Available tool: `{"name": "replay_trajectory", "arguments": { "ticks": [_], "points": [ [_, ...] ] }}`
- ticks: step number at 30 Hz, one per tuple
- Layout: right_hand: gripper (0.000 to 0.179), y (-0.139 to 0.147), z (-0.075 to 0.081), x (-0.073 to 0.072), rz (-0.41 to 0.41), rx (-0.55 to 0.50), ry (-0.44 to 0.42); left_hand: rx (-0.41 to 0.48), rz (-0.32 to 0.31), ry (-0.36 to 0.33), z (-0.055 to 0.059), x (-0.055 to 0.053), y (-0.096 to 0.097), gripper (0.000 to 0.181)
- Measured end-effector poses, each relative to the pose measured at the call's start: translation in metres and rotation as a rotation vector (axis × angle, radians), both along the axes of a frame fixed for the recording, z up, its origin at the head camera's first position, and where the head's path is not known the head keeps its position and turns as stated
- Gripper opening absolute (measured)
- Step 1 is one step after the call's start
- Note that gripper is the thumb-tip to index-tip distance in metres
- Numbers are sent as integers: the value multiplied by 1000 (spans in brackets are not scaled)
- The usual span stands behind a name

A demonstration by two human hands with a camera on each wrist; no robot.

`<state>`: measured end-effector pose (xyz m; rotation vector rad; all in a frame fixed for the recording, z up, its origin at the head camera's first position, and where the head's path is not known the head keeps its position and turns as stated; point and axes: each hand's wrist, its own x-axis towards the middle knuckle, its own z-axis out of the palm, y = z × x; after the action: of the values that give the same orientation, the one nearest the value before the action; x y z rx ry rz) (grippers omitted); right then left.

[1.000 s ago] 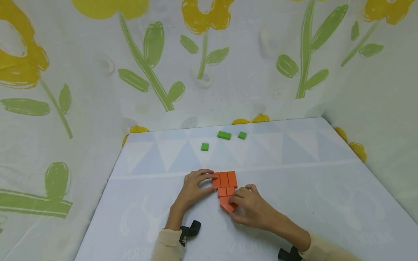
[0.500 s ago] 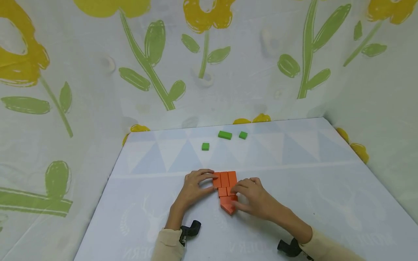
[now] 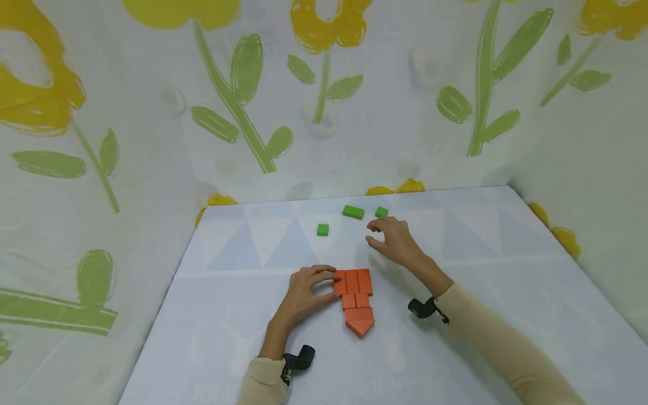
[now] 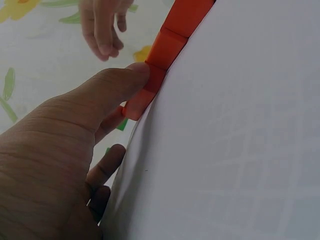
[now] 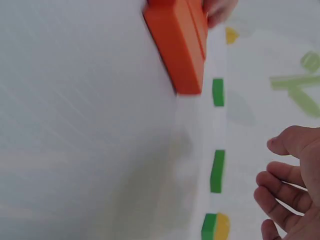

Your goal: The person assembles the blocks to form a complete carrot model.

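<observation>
In the head view several orange blocks (image 3: 358,281) lie flat together, three upright oblongs at the far end, two small squares (image 3: 362,300) in the middle and a pointed end (image 3: 360,328) nearest me. My left hand (image 3: 302,292) pinches the leftmost oblong block (image 3: 340,287), thumb at its near end and a finger toward its far end. My right hand (image 3: 397,242) hovers beyond the orange blocks, fingers loosely bent and holding nothing. Just past it sits a small green block (image 3: 382,211); a longer green block (image 3: 353,212) and another small green one (image 3: 323,229) lie farther left.
The white table (image 3: 243,337) has a pale blue triangle pattern along its far part. A flowered cloth (image 3: 364,135) rises behind and at both sides. Black wrist cameras (image 3: 298,360) sit on both wrists.
My right hand has let go of the near orange blocks and moved away from me toward the green ones. My left hand stays at the leftmost block.
</observation>
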<state>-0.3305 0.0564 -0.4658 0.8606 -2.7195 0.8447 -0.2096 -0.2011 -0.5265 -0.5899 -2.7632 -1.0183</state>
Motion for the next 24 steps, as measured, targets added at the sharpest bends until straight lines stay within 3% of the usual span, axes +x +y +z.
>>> {"name": "replay_trajectory", "arguments": {
  "ticks": [6, 12, 18, 21, 24],
  "points": [
    [31, -17, -10, -49, -51, 48, -10, 12, 0, 23, 1, 2, 1, 38],
    [42, -34, -23, -79, -120, 199, -88, 12, -4, 33, -3, 2, 1, 37],
    [37, -41, -31, -90, -152, 251, -114, -4, 2, 16, 0, 1, 0, 37],
    [34, -38, -33, -86, -127, 243, -114, -11, 7, -5, 2, 1, 1, 37],
    [34, -34, -32, -76, -51, 250, -126, -10, 10, -10, 3, 1, 0, 37]
  ]
}}
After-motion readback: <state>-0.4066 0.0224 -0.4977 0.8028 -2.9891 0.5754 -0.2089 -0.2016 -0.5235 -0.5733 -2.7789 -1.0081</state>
